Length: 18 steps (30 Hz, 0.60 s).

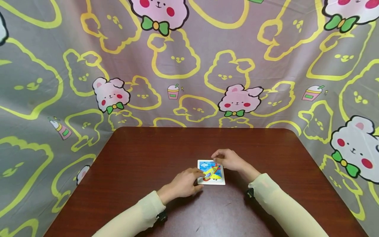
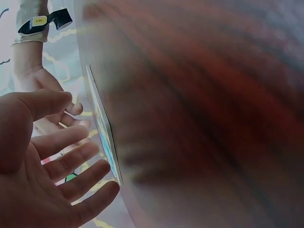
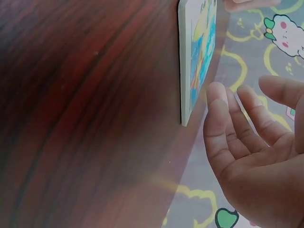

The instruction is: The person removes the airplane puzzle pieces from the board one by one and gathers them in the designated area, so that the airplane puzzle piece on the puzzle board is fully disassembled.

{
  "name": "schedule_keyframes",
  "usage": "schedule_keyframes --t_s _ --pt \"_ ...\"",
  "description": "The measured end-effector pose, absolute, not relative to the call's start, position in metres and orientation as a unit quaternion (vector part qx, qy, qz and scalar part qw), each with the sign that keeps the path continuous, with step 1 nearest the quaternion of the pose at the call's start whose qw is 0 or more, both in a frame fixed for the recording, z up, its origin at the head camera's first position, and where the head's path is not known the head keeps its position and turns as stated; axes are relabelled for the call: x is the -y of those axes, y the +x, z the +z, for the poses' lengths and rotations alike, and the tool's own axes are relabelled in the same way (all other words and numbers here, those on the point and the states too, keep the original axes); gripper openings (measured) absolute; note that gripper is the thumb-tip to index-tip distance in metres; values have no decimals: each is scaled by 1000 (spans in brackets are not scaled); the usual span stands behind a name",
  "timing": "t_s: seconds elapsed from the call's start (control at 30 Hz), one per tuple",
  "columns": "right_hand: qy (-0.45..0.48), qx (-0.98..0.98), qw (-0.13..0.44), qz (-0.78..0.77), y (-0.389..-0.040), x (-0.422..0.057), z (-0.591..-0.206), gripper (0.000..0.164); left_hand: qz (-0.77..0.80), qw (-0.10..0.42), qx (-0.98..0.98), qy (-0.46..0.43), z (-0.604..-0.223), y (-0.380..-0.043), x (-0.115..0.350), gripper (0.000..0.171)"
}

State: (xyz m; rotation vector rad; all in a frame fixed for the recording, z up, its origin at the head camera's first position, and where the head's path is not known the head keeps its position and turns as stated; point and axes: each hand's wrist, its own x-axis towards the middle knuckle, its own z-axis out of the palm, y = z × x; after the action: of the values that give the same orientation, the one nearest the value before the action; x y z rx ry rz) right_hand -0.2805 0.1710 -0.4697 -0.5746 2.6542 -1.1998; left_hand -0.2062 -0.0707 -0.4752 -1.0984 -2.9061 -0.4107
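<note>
A small square picture board with a white border lies flat on the table, showing a yellow plane on blue. At its left edge is my left hand, fingertips over the picture in the head view. The left wrist view shows that hand with fingers spread and nothing held, beside the thin board. My right hand hovers by the board's upper right corner. Its fingers bend loosely in the right wrist view, where the hand holds nothing and the board stands apart from it.
The dark brown wooden table has rounded far corners. A grey curtain printed with yellow outlines and pink bunny faces hangs behind it and along both sides. Each forearm has a cream sleeve, with a black wrist device on the left one.
</note>
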Motion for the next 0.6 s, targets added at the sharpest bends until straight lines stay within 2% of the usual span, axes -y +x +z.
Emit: schedule_keyframes --t_s 0.6 --pt "-193 -882 122 -412 -286 -155 -477 17 -111 -15 919 -379 -480 -204 68 42"
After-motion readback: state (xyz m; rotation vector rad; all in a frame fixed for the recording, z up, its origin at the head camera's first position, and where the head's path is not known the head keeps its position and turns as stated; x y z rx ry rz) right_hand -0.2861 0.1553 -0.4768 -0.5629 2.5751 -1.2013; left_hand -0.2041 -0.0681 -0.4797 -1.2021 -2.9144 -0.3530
